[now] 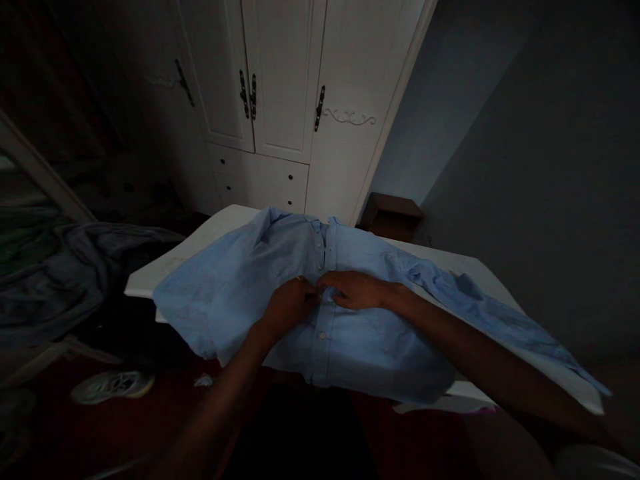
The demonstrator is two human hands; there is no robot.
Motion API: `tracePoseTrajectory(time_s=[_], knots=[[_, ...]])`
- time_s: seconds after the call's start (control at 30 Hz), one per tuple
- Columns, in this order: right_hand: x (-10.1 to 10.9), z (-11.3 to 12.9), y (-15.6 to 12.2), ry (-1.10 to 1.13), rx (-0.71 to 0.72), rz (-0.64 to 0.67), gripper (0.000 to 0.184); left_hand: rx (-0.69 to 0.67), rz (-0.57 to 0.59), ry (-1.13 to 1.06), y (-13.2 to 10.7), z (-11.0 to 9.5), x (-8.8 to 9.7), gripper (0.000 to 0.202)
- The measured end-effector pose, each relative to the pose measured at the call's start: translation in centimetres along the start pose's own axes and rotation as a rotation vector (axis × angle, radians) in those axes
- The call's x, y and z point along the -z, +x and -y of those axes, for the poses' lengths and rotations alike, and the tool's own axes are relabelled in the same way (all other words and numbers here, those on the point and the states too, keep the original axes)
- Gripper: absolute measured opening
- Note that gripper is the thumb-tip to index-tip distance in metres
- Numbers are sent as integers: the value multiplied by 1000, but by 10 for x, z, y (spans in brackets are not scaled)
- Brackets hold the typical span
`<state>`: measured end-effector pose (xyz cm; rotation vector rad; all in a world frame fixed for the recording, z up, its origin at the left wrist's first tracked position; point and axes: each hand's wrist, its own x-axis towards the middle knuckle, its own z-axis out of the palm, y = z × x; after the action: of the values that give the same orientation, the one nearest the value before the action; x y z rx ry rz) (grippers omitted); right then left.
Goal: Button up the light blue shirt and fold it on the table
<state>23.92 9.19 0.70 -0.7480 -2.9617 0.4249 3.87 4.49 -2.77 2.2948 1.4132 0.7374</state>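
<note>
Light blue shirt (360, 253) is laid front-up across the white surface (200, 241), collar by the far edge, hem draped over the near edge. It's wider than the surface is deep, which probably explains the overhang.

Both hands meet at the placket (321, 363), mid-surface. Left hand (293, 303): fingers curled in, tips together, looks like a pinch on the placket cloth. Right hand (357, 287) comes across from the right, fingers bent to the same spot, thumb below; can't tell if they're closed on cloth. Can't see a button between them, too dark. Working from opposite sides likely gives each hand its own front edge to control.

Above the hands the fronts gape, upper buttons (320, 265) showing on the left-hand strip. Below, the strips overlap, with a lower button (323, 336) visible.

One sleeve (490, 307) runs out toward the near right corner, cuff just past the edge; likely keeps it clear of the front. White wardrobe (280, 80) behind; shoe (115, 385) on the red floor (170, 413), left.
</note>
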Motion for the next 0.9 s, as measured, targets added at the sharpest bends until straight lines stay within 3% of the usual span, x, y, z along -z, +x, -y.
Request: tracePoseTrajectory(time_s=[0.13,0.23,0.47,0.67,0.9], knots=[[3,-7,-2,-33,94,-27,34,38,-26,-66,0,1,1,19],[0,-12,-4,-99,163,-135,19,75,-68,-161,1,2,-1,18],[-22,-19,-7,-240,208,-325,25,176,-169,-450,1,-4,-3,13],[-35,-23,-5,-129,239,-398,28,184,-253,-381,-3,-14,-8,16],[-37,-23,-8,-90,306,-482,22,189,-323,-345,-9,-12,-19,15]])
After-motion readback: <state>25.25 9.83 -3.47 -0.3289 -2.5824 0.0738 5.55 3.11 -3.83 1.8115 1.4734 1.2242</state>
